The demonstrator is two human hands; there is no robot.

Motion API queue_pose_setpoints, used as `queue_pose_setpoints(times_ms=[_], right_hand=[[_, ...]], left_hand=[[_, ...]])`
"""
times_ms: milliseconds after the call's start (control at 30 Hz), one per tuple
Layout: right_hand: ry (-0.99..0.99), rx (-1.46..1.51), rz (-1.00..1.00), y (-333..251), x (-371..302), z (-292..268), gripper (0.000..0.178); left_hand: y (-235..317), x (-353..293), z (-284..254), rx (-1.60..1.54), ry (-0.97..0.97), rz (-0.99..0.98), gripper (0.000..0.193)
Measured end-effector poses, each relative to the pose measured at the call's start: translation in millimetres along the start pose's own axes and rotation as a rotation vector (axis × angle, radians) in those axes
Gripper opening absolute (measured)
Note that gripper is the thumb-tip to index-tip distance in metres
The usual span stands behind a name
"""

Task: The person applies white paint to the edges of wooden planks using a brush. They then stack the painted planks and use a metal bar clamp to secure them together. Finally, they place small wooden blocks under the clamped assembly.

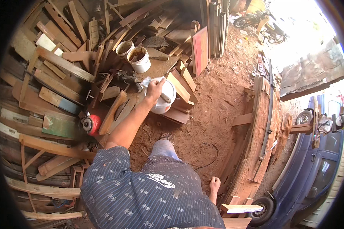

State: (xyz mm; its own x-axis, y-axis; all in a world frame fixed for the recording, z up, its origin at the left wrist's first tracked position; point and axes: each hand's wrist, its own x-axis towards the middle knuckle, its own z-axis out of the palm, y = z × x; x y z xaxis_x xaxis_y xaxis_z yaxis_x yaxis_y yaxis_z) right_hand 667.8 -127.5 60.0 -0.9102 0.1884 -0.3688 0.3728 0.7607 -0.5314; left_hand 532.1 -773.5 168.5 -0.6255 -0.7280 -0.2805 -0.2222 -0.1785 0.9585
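My left hand [154, 90] reaches forward and grips the top of a white bucket [166, 100] that stands among wood offcuts on the red dirt floor. A pale cloth [146, 82] shows just beyond the fingers; whether the hand also holds it I cannot tell. My right hand [215, 185] hangs at my side, fingers loose, holding nothing, close to a curved wooden frame [252, 141]. My patterned blue shirt fills the lower middle, and one foot [165, 136] shows below the bucket.
Two used pails [139, 59] stand behind the bucket, by a dark power tool [126, 78]. A red grinder [91, 124] lies left. Stacked planks [57, 65] fill the left side. A black cable [209, 152] crosses the dirt. A blue car [319, 164] is right, a motorbike [260, 21] beyond.
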Motion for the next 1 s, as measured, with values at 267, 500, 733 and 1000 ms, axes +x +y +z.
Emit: queue_pose_setpoints(times_ms=[267, 500, 733, 1000], right_hand=[[-0.031, 0.307, 0.454, -7.2, -49.4, 34.5, 0.058], [0.049, 0.403, 0.567, -12.3, -67.5, 8.0, 0.05], [0.139, 0.69, 0.323, -103.6, -47.1, 9.9, 0.028], [0.242, 1.451, -0.138, -300.0, -22.1, -56.7, 0.015]], left_hand=[[-0.5, 173.4, -8.3, -0.012, 0.345, 0.043, 0.047], [-64.7, 310.1, -16.3, 0.184, 0.542, -0.029, 0.047], [-118.6, 383.9, -50.0, -0.137, 0.374, -0.152, 0.054], [-111.2, 362.1, -55.7, -0.108, 0.144, -0.327, 0.057]])
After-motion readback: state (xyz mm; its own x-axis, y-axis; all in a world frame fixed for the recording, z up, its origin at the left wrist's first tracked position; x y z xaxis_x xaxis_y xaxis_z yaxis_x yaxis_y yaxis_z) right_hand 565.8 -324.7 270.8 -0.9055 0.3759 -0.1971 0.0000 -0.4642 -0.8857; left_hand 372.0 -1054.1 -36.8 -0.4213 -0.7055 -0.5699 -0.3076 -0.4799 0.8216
